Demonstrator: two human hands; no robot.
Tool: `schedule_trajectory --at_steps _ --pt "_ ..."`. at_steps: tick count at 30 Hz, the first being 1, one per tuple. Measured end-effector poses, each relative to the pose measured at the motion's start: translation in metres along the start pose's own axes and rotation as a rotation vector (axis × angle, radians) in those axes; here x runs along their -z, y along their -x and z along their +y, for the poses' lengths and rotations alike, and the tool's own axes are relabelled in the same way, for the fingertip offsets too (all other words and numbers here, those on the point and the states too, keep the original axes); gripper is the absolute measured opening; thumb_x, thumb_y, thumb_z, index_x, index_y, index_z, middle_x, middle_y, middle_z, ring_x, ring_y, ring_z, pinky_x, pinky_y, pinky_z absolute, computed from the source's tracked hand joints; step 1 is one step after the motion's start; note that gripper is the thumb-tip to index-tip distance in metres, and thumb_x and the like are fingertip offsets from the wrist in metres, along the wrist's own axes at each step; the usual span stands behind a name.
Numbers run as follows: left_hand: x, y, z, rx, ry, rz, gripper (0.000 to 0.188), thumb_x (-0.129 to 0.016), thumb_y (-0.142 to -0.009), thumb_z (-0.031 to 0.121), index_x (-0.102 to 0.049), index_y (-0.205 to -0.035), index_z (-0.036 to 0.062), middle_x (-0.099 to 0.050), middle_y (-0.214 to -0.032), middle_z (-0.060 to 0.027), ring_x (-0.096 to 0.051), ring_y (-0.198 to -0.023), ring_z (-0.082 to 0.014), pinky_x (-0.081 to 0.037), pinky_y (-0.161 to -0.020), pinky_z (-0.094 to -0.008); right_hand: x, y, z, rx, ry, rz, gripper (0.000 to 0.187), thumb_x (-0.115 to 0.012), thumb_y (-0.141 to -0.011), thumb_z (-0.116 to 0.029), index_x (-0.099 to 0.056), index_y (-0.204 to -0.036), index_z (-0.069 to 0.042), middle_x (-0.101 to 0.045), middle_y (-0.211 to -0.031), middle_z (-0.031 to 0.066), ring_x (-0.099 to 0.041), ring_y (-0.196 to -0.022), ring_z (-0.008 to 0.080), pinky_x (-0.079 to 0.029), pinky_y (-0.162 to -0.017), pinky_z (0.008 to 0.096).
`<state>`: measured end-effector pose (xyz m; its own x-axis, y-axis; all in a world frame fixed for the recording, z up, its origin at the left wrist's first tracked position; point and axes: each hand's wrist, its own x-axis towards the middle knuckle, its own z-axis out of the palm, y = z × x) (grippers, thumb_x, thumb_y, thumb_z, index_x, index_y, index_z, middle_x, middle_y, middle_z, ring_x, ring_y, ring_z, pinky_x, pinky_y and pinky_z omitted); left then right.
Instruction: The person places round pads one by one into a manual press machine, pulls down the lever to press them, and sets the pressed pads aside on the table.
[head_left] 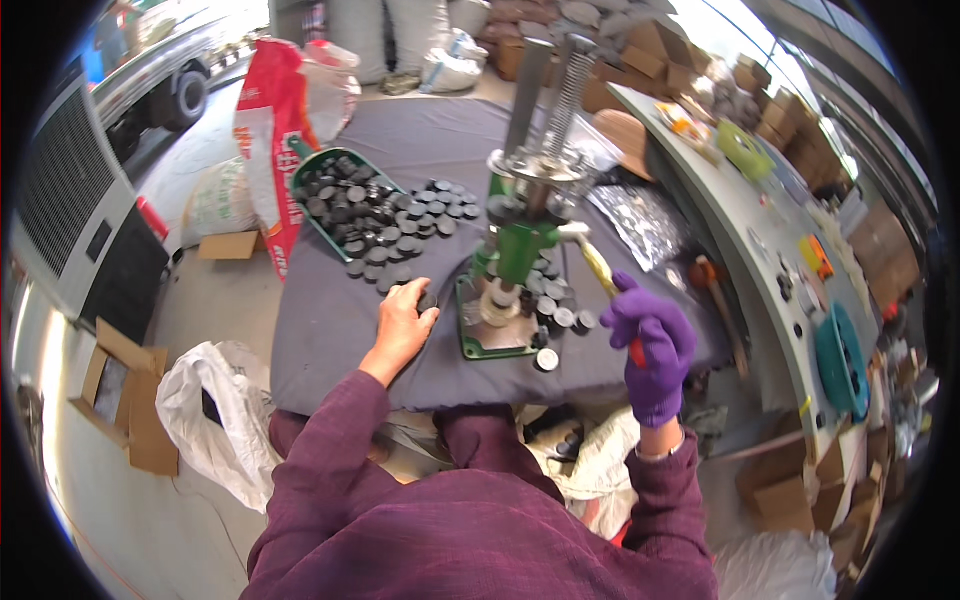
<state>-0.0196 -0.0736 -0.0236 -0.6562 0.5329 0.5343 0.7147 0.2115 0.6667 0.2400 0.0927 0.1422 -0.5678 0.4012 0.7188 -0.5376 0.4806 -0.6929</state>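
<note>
A green hand press [516, 255] with a tall spring and steel column stands on the cloth-covered table in front of me. My right hand [655, 345], in a purple glove, is closed round its lever [597, 266], whose red end shows below the fingers. My bare left hand [402, 322] is left of the press base, with thumb and fingers round a small black round cap [428, 301]. Beyond that hand lie loose black caps [432, 210], spilling from a green scoop [322, 235]. Several more caps [564, 317], some with silvery faces, lie right of the press.
Clear plastic bags [640, 225] and a wooden-handled hammer [715, 300] lie at the table's right side. A long grey bench [700, 190] with a teal basin [838, 360] runs along the right. A white sack [215, 410] and a cardboard box [150, 420] stand on the left floor.
</note>
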Motion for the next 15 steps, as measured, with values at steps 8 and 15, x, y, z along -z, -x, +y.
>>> schedule_trajectory --at_steps 8,15 --pt "-0.034 -0.003 0.083 0.017 0.196 -0.149 0.078 -0.076 -0.072 0.006 -0.041 -0.142 0.0084 -0.066 -0.092 -0.0148 -0.066 -0.076 -0.0326 -0.055 -0.072 -0.0392 0.012 -0.032 -0.022 -0.081 -0.052 0.051 0.032 -0.046 -0.094 -0.014 -0.067 -0.105 0.007 -0.061 -0.07 0.0079 -0.061 -0.067 0.016 -0.047 -0.062 0.0284" --pt "-0.061 -0.005 0.082 0.017 0.22 -0.021 0.089 -0.078 -0.07 0.008 -0.032 -0.145 -0.0004 -0.069 -0.105 -0.0166 -0.064 -0.095 -0.0349 -0.048 -0.089 -0.0431 0.012 -0.032 -0.019 -0.054 -0.031 0.022 0.034 -0.045 -0.095 -0.017 -0.067 -0.105 0.007 -0.062 -0.07 0.0084 -0.06 -0.066 0.0155 -0.048 -0.064 0.0287"
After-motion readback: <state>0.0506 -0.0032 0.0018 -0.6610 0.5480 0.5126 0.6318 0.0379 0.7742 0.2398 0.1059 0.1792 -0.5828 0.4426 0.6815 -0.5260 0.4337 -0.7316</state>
